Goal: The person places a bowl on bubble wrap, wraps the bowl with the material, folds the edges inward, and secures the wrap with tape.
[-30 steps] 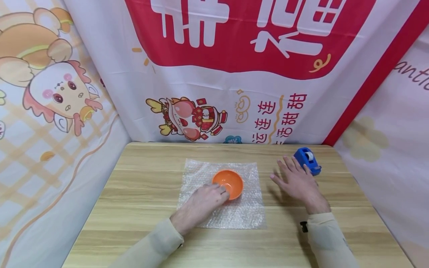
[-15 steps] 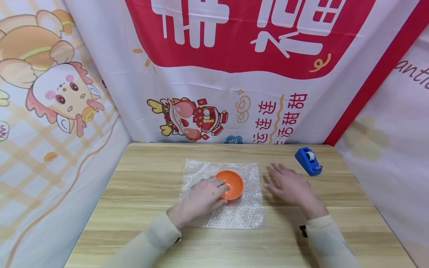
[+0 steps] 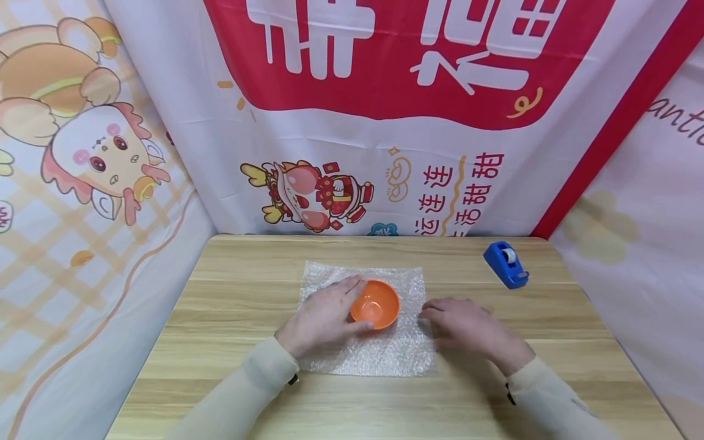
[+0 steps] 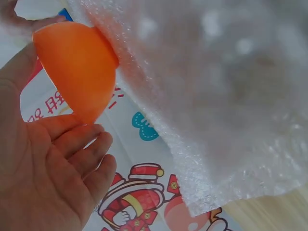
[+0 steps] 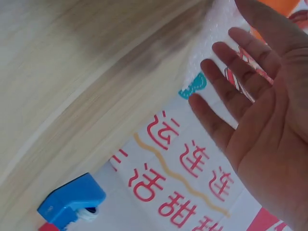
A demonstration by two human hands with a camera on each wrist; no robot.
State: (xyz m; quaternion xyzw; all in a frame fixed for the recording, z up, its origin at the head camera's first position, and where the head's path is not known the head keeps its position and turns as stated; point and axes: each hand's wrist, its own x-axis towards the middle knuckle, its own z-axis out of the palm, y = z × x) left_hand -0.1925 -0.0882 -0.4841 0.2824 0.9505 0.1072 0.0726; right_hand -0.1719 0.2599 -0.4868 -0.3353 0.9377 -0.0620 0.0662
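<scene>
An orange bowl (image 3: 381, 300) stands upright on a square sheet of bubble wrap (image 3: 385, 360) in the middle of the table. My left hand (image 3: 323, 315) holds the bowl from its left side, thumb at the near rim and fingers at the far rim. The left wrist view shows that hand (image 4: 53, 159) spread about the bowl (image 4: 79, 67), thumb and index finger against it. At the wrap's right edge is my right hand (image 3: 473, 327), its fingertips close over the sheet. The right wrist view shows this hand (image 5: 264, 110) with fingers extended and nothing in the palm.
A blue tape dispenser (image 3: 506, 264) with a roll of tape stands toward the back right of the wooden table (image 3: 236, 305). Printed cloth (image 3: 462, 122) hangs along the back edge and both sides.
My left hand has lifted its fingers from inside the bowl and spread round its left side. My right hand has come left and nearer, from beside the tape dispenser to the wrap's right edge.
</scene>
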